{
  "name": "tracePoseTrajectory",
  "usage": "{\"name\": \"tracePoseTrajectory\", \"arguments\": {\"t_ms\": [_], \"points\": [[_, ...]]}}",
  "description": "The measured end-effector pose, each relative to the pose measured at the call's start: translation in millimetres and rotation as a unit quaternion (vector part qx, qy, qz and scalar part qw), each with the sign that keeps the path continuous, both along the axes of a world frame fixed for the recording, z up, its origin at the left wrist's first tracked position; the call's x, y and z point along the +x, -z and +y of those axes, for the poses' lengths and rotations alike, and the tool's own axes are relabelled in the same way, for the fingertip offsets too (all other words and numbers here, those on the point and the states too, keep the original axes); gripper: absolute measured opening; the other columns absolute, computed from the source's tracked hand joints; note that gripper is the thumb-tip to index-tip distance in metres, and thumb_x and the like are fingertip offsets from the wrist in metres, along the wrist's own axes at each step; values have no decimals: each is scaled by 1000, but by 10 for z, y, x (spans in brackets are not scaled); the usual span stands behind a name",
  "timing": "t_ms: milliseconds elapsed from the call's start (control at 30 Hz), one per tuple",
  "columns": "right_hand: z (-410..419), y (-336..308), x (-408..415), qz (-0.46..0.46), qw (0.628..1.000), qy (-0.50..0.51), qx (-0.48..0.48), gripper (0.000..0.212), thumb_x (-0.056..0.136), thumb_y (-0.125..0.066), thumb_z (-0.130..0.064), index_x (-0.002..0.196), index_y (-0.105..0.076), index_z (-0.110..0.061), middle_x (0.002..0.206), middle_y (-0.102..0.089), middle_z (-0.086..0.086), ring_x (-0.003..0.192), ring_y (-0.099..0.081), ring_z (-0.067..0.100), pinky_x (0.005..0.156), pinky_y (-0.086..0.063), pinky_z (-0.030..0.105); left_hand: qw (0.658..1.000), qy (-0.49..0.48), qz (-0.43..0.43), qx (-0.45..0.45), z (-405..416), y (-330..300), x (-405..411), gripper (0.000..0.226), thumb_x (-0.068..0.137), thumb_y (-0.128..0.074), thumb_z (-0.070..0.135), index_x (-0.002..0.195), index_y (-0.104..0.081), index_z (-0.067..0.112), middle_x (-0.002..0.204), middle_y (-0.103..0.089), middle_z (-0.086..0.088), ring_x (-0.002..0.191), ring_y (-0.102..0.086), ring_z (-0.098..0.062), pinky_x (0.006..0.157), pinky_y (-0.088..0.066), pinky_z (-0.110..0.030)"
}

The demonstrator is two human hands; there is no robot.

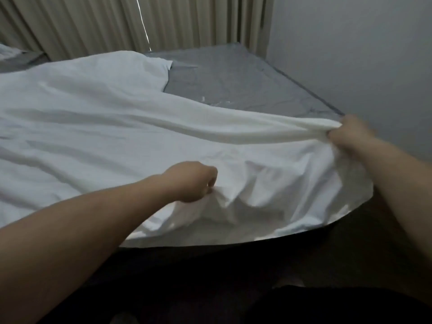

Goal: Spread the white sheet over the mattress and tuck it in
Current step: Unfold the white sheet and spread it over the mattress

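A white sheet [98,127] lies rumpled over most of the grey mattress [236,83]; the far right part of the mattress is bare. My left hand [194,181] is closed on a bunch of the sheet near the mattress's near edge. My right hand [348,132] grips a gathered fold of the sheet at the near right corner of the mattress, and the cloth is pulled taut between that hand and the middle of the bed. The sheet's hem hangs over the near edge in front of me.
Beige pleated curtains [98,24] hang behind the bed. A plain wall [362,54] runs close along the bed's right side. The floor [210,277] in front of the bed is dark. A white pillow corner [7,52] shows at the far left.
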State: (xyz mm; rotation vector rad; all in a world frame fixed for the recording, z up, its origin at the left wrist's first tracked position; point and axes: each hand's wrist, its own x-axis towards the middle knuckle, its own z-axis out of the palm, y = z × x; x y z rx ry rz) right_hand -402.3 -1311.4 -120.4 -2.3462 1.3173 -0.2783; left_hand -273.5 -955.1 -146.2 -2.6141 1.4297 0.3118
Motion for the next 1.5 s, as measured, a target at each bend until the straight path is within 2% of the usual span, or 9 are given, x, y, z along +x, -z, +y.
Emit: {"name": "tracePoseTrajectory", "arguments": {"t_ms": [100,200,367,533,800,1033,1200,1400,1500], "points": [[184,-76,144,-44,983,59,-170,56,93,-62,-34,139,-43,-9,148,-38,27,137,-35,48,108,-34,61,953,-105,72,-274,-167,-482,109,13,93,-68,31,88,-56,28,91,-68,3,90,-66,-28,74,-49,-33],[670,-65,435,-57,980,-105,-162,67,89,-55,-60,138,-50,-14,147,-42,25,136,-38,47,111,-34,59,841,-189,252,-440,-245,-721,151,10,94,-71,22,94,-61,21,87,-73,-5,82,-73,-28,77,-62,-42],[1777,267,803,-11,938,-331,-102,64,85,-31,-69,114,-69,-26,127,-62,9,124,-54,39,101,-47,53,978,-77,88,-171,49,-285,23,45,96,-66,40,133,-56,17,131,-64,-4,117,-62,-23,96,-49,-35],[2373,568,920,0,925,-374,-67,60,94,-52,-57,147,-46,-30,152,-43,2,137,-40,34,109,-40,55,993,-117,0,-17,781,239,-65,69,82,-70,64,130,-50,20,126,-50,-2,115,-50,-27,89,-52,-44],[2279,735,847,14,911,-412,6,79,78,-50,-35,156,-35,-25,162,-27,9,149,-26,33,120,-25,43,991,-122,59,-23,1073,182,83,11,86,-63,26,96,-62,23,89,-62,6,83,-58,-20,69,-49,-34],[1863,839,407,60,911,-388,-126,95,85,-67,-31,160,-8,-37,153,-31,8,131,-41,36,103,-42,48,892,-243,298,-238,1235,-392,303,13,70,-59,15,68,-58,2,65,-49,-8,61,-44,-21,57,-33,-34],[1542,709,304,-13,961,-268,-60,63,85,-64,-14,143,-42,-24,132,-58,13,117,-58,38,93,-47,44,809,-325,401,-281,1317,-577,313,16,57,-46,5,71,-51,10,71,-44,-12,59,-44,-26,51,-31,-26],[1144,103,95,-214,963,-151,-65,27,80,-48,-13,98,-66,-20,100,-70,13,103,-60,35,86,-43,38,773,-324,536,-98,1468,-594,451,24,70,-49,15,84,-65,5,83,-61,-18,67,-61,-32,67,-48,-35],[1072,115,-5,-113,969,-194,-106,18,82,-54,-5,88,-63,-20,94,-66,5,96,-58,29,83,-43,37,797,-305,508,117,1332,-430,275,44,98,-49,44,122,-67,11,117,-74,-6,104,-72,-31,96,-52,-58]]}}
